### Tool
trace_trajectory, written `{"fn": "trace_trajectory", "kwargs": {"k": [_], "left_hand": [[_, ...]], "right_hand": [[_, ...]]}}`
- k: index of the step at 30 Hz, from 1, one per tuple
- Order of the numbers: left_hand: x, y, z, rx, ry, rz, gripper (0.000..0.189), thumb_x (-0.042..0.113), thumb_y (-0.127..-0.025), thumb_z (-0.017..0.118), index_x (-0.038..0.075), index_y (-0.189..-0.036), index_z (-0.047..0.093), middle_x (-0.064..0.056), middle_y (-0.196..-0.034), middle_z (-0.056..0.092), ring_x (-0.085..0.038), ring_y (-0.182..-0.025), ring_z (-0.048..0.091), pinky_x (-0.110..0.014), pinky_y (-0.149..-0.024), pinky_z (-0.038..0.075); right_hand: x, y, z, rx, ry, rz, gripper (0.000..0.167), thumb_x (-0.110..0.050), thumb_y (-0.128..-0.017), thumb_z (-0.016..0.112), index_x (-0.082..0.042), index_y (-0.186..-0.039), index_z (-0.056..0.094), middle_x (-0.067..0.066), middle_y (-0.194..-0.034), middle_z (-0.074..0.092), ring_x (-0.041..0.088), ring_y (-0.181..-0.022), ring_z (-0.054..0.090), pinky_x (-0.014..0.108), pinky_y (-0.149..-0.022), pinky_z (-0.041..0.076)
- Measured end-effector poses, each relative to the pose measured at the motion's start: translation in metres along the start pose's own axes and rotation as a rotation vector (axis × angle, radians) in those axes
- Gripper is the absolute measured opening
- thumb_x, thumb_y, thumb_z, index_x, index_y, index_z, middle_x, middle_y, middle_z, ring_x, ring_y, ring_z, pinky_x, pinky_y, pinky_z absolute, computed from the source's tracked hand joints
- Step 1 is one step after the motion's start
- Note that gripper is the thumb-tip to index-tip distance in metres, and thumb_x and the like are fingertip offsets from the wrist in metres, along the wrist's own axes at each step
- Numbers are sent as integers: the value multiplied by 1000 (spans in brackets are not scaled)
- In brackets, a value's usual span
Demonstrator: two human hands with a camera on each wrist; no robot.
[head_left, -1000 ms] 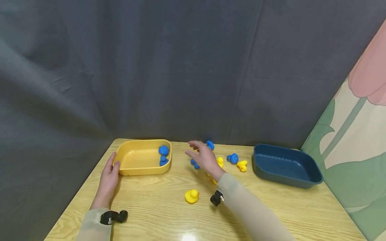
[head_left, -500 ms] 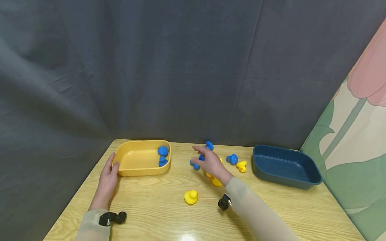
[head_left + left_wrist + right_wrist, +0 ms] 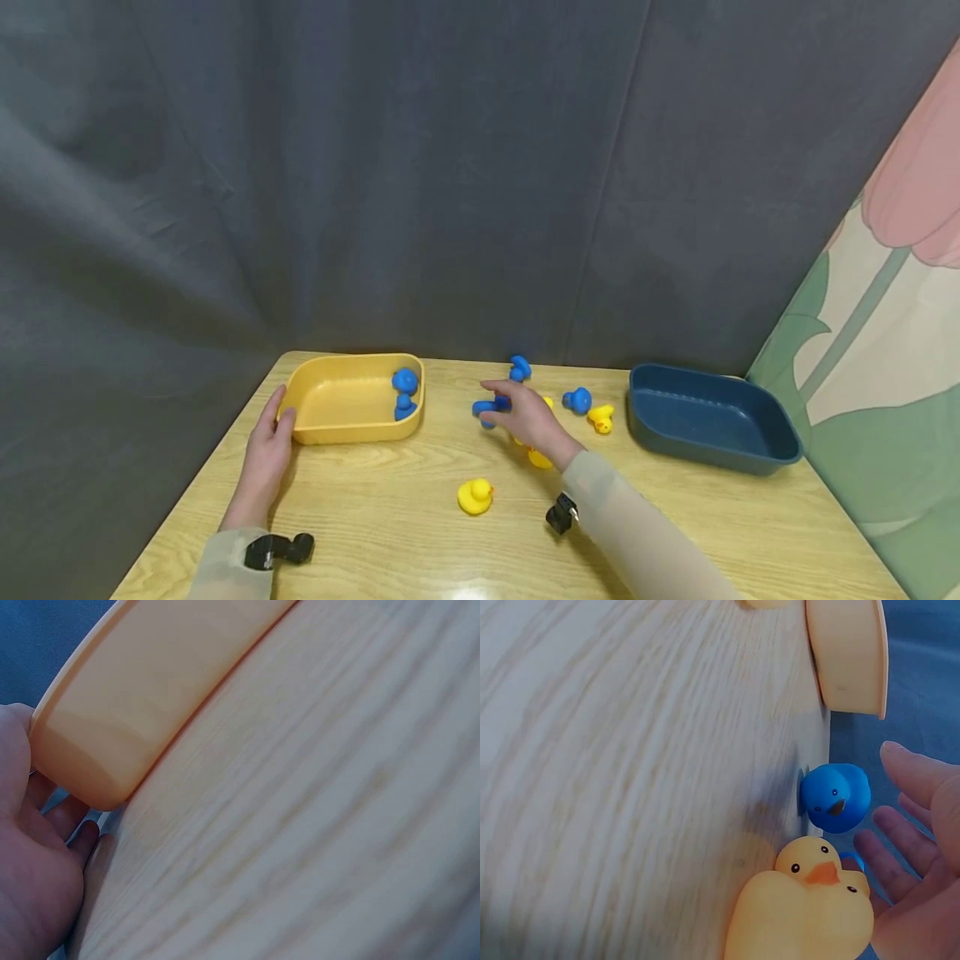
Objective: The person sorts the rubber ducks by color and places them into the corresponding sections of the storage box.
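My left hand point(image 3: 268, 442) rests against the left end of a yellow tray point(image 3: 352, 434), fingers along its outer wall and thumb by the near corner. Two blue rubber ducks, one a rear blue duck point(image 3: 405, 380), sit at the tray's right end. My right hand point(image 3: 528, 419) hovers over the cluster of ducks, thumb and fingers spread apart. A blue rubber duck point(image 3: 484, 409) shows beside its thumb, another partly under its fingers. In the right wrist view, a blue duck point(image 3: 835, 797) stands in front of the parted fingers, with yellow ducks point(image 3: 802, 919) close below the hand.
A dark blue tray point(image 3: 712, 454) stands at the right of the wooden table. Near it lie a blue duck point(image 3: 577, 400) and a yellow duck point(image 3: 602, 418). One blue duck point(image 3: 520, 367) is at the back edge; a lone yellow duck point(image 3: 476, 497) sits nearer. A grey curtain hangs behind.
My right hand has moved right and nearer, away from the yellow tray, lowering over the blue ducks. My left hand stays at the yellow tray.
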State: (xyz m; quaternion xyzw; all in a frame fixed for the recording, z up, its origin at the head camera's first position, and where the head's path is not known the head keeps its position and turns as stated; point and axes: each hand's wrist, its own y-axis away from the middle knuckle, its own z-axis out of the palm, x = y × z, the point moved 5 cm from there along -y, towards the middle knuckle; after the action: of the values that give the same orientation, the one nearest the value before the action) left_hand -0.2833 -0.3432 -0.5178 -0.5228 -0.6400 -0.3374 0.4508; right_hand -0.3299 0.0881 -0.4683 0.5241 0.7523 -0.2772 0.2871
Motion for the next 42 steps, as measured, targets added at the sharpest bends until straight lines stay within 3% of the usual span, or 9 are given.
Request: {"fn": "trace_trajectory", "kwargs": {"k": [14,22,34,42], "left_hand": [[-4,4,-1,12,3,-12,67,42,-121,36,25,-180,9,-13,-185,9,-38,-169,5,-60,-135,10],[-4,3,1,7,3,-12,68,45,-121,35,25,-180,9,-12,-185,8,-38,-169,4,-61,-135,10],[-5,1,2,18,1,-26,66,42,-121,35,26,-180,9,-11,-185,9,-37,-170,5,-60,-135,10],[-3,0,2,16,1,-21,67,44,-121,34,25,-180,9,-10,-185,9,-36,-170,4,-60,-135,9]], "right_hand": [[5,2,7,-13,8,10,49,-16,-99,86,-9,-146,73,8,-142,72,30,-128,68,51,-112,54],[9,1,11,-43,12,44,46,-12,-98,87,-8,-142,75,4,-134,74,23,-110,67,46,-106,57],[3,-3,16,-39,111,11,41,-11,-98,87,-10,-137,77,5,-127,75,22,-107,69,46,-100,59],[-1,-2,16,-23,139,-17,39,-12,-98,87,-10,-135,77,2,-115,74,18,-97,66,43,-92,59]]}}
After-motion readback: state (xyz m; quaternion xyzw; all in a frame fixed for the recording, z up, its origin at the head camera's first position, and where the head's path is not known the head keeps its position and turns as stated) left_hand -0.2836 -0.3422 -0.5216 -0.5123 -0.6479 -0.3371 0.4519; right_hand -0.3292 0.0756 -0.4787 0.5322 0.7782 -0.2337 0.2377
